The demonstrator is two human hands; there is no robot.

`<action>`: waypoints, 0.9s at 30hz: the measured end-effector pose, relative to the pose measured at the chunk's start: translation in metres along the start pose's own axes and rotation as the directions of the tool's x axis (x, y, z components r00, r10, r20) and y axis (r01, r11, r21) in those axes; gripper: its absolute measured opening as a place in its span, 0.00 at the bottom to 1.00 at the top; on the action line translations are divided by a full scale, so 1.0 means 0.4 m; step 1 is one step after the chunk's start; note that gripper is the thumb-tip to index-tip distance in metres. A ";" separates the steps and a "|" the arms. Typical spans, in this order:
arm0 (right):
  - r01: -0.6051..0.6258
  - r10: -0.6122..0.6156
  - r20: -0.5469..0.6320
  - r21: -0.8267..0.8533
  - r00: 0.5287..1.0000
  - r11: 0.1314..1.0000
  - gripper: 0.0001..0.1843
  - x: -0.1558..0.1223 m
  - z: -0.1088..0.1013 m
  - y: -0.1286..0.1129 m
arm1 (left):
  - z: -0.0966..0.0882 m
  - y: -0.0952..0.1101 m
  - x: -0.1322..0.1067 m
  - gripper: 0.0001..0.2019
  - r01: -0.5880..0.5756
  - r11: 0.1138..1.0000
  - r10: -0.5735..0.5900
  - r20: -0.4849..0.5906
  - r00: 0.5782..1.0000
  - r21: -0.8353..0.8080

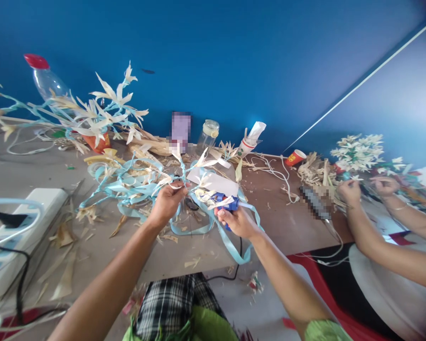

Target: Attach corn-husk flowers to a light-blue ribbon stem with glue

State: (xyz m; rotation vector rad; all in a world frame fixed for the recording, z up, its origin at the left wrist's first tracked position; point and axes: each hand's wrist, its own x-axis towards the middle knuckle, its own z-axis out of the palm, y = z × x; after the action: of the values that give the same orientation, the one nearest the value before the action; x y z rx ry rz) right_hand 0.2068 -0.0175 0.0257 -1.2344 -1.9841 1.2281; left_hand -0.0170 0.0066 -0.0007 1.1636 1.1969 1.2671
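Note:
My left hand is closed, its fingertips pinching a stem wrapped in light-blue tape, with pale husk flowers on its branches. In my right hand is a blue hot glue gun, gripped by the handle. Its front end points left toward the stem, and pale husk scraps lie over or stick to it. Light-blue ribbon loops beneath and around both hands. A white paper strip lies just behind the glue gun.
Finished flower branches rise at the back left beside a red-capped bottle. A white power strip lies at left. A glass jar and a red cup stand at the back. Another person's hands work at right, near a husk pile.

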 end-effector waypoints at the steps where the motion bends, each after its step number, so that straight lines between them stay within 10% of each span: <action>1: 0.009 -0.009 -0.002 0.014 1.000 1.000 0.25 0.000 0.000 0.003 | -0.001 0.000 -0.001 0.17 -0.004 1.000 0.004 -0.003 1.000 -0.001; 11: 0.056 -0.099 -0.169 -0.242 0.981 0.969 0.21 0.001 -0.060 0.020 | -0.001 -0.007 0.006 0.15 -0.021 0.995 0.021 0.001 1.000 -0.095; 19: -0.360 0.122 -0.359 -0.733 0.925 0.577 0.27 0.094 -0.125 0.094 | 0.003 -0.001 0.006 0.15 0.033 0.985 -0.031 0.019 0.999 -0.168; 22: -0.302 0.023 -0.462 -0.540 0.886 0.785 0.22 0.105 -0.102 0.075 | 0.002 0.000 0.005 0.14 0.027 0.989 -0.018 0.065 0.998 -0.147; 24: -0.056 -0.026 -0.422 -0.180 0.906 0.982 0.19 0.117 -0.063 0.045 | 0.001 -0.003 0.005 0.14 0.006 0.991 0.005 0.081 0.997 -0.133; 27: 0.010 0.035 -0.106 0.395 0.994 0.919 0.17 0.148 0.008 0.006 | 0.001 -0.009 0.007 0.14 -0.015 0.993 0.026 0.094 0.995 -0.115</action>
State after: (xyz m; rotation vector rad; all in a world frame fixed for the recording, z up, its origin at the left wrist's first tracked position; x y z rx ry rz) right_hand 0.1777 0.0339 0.0191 -1.0832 -1.5499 1.4455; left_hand -0.0165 0.0093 -0.0044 1.1416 1.0317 1.2648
